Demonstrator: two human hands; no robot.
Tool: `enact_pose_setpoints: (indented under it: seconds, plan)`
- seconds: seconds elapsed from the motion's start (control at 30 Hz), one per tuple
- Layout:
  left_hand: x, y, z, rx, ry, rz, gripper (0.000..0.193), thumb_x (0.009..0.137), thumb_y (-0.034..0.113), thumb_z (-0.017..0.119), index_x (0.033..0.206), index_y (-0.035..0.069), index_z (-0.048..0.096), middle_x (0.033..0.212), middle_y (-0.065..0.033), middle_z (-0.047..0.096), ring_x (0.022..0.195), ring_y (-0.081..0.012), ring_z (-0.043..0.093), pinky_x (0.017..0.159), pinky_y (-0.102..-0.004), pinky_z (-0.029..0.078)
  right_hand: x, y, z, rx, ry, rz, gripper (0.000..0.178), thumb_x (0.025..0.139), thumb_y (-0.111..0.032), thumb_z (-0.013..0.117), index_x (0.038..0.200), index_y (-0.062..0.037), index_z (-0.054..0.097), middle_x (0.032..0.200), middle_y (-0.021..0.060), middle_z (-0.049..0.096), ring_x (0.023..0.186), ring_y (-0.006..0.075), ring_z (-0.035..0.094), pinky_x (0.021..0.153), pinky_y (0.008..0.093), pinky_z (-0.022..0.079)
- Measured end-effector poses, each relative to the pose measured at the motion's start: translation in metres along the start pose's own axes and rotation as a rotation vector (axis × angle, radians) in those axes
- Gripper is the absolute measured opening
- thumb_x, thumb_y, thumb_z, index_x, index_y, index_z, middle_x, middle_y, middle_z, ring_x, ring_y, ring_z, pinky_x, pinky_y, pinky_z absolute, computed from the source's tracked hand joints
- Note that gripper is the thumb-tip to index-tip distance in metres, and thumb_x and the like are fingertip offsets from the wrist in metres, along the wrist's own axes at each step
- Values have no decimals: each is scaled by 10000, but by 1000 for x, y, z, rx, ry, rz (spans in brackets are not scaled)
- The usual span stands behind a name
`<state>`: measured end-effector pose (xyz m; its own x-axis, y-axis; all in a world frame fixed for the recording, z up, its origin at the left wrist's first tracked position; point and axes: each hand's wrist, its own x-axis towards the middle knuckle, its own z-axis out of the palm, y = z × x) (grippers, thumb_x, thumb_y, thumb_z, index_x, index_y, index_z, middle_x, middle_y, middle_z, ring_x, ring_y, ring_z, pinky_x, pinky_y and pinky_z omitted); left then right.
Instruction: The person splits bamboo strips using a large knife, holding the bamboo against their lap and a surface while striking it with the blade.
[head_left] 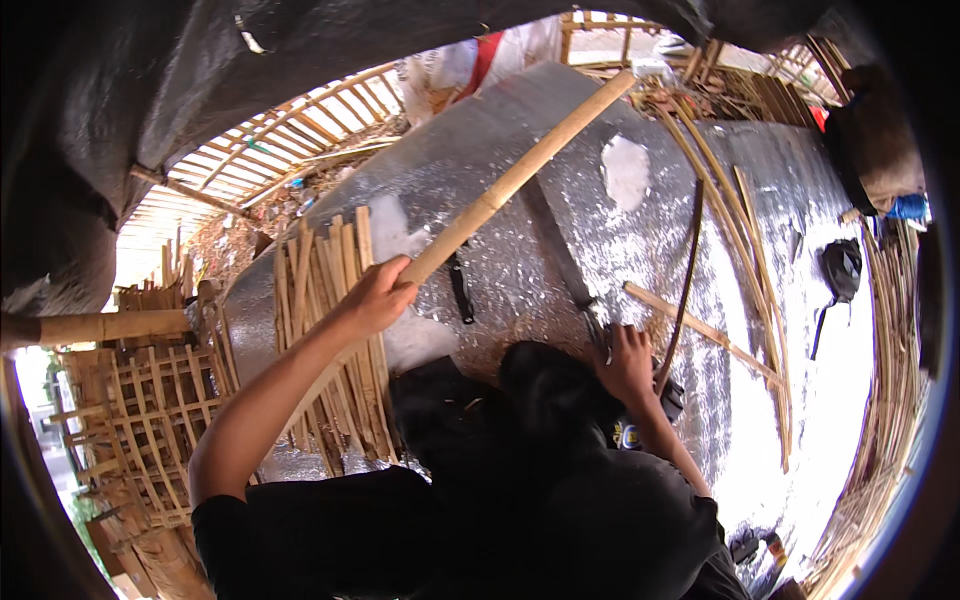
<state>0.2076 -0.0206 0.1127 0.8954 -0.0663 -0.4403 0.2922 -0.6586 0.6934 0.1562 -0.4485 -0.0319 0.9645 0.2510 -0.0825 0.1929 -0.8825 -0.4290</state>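
Note:
My left hand (378,297) is closed round a long bamboo slat (510,185), which slants up and to the right across the silver sheet (510,275); its lower end runs back along my forearm. At the handle of a machete (556,245) is my right hand (627,362), its fingers curled down. The machete's dark blade lies on the sheet, pointing away from me and passing under the slat. Between my hands a small black-handled knife (461,288) lies on the sheet. Left of my legs rests a row of split bamboo strips (322,350), partly behind my left forearm.
A short bamboo piece (700,332), a thin dark rod (688,280) and long thin strips (740,235) lie to the right. Beyond them are a black pouch (841,270) and a bundle of sticks (885,380). A woven bamboo lattice (150,420) stands at the left.

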Motion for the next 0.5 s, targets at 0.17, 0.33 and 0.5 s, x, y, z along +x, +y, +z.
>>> enact_pose_setpoints:
  seconds: [0.17, 0.33, 0.5]
  plan:
    - [68, 10, 48, 166, 50, 222, 185, 879, 127, 652, 943, -14, 551, 770, -251, 619, 768, -457, 643, 650, -487, 474, 7, -20, 3, 63, -74, 158, 429, 814, -338, 759, 1072, -44, 582, 1021, 178, 692, 969, 387, 675, 838, 512, 507]
    - [112, -8, 111, 265, 214, 227, 259, 860, 143, 667, 1056, -16, 609, 875, -255, 675, 842, -463, 662, 722, -511, 516, 13, -1, 23, 761, -230, 295, 390, 762, -168, 714, 1079, 4, 563, 774, 128, 640, 672, 301, 637, 617, 401, 514]
    - [120, -24, 115, 537, 445, 266, 355, 884, 189, 672, 1173, -5, 606, 970, -252, 698, 897, -451, 675, 797, -510, 539, -14, -12, -36, 1018, -216, 308, 309, 827, -145, 638, 1085, 3, 555, 768, 91, 652, 635, 183, 625, 576, 363, 490]
